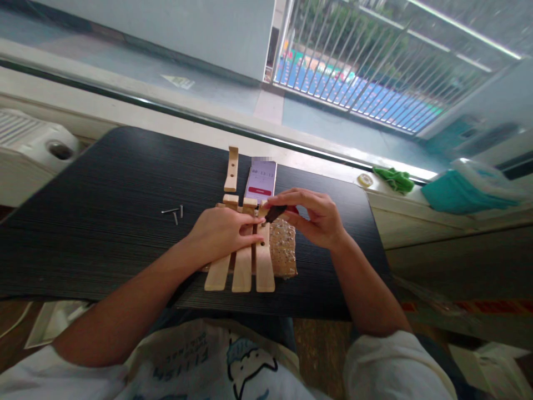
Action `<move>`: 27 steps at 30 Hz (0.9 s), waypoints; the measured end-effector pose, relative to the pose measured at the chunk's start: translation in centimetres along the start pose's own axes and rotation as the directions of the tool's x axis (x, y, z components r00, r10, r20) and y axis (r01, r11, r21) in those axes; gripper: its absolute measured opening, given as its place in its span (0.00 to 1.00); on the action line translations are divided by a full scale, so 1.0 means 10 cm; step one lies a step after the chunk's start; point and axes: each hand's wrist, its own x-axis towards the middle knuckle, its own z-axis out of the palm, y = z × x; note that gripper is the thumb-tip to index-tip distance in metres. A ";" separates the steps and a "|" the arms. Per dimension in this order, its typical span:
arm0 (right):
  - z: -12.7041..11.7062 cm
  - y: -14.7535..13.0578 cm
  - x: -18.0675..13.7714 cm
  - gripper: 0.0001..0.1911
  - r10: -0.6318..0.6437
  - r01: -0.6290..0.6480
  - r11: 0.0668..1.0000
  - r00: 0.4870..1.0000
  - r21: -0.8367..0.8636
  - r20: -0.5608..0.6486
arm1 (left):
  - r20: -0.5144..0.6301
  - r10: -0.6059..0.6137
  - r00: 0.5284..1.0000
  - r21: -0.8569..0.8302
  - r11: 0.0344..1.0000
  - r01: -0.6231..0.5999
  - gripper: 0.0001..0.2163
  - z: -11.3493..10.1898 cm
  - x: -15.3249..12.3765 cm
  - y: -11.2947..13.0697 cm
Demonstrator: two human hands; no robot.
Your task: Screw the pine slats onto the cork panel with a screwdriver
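The left hand (220,230) hides part of a wooden piece (217,276), the right hand (317,218) part of a dark tool (275,213); the left edge crops a white machine (31,150).

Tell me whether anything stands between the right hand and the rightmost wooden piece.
Only the dark tool the right hand holds comes between that hand and the rightmost wooden piece, its tip near the upper part. The left hand reaches in from the other side, leaving that approach open.

phone (261,179) w/ timer, on blk tbl (108,183) | tape roll (365,180) + grn cloth (394,179) on sill (385,201) | teal tub (447,191) nr cloth
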 end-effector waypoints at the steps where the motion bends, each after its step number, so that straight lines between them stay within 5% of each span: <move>1: 0.00 0.00 0.00 0.13 0.000 0.000 1.000 1.000 -0.004 -0.009 | -0.001 0.001 1.000 0.005 1.000 -0.001 0.24 0.00 0.00 0.00; 27: 0.10 0.03 0.02 0.10 -0.045 0.033 0.998 0.968 -0.050 -0.246 | 0.019 -0.008 1.000 0.019 1.000 0.008 0.23 -0.01 0.01 0.01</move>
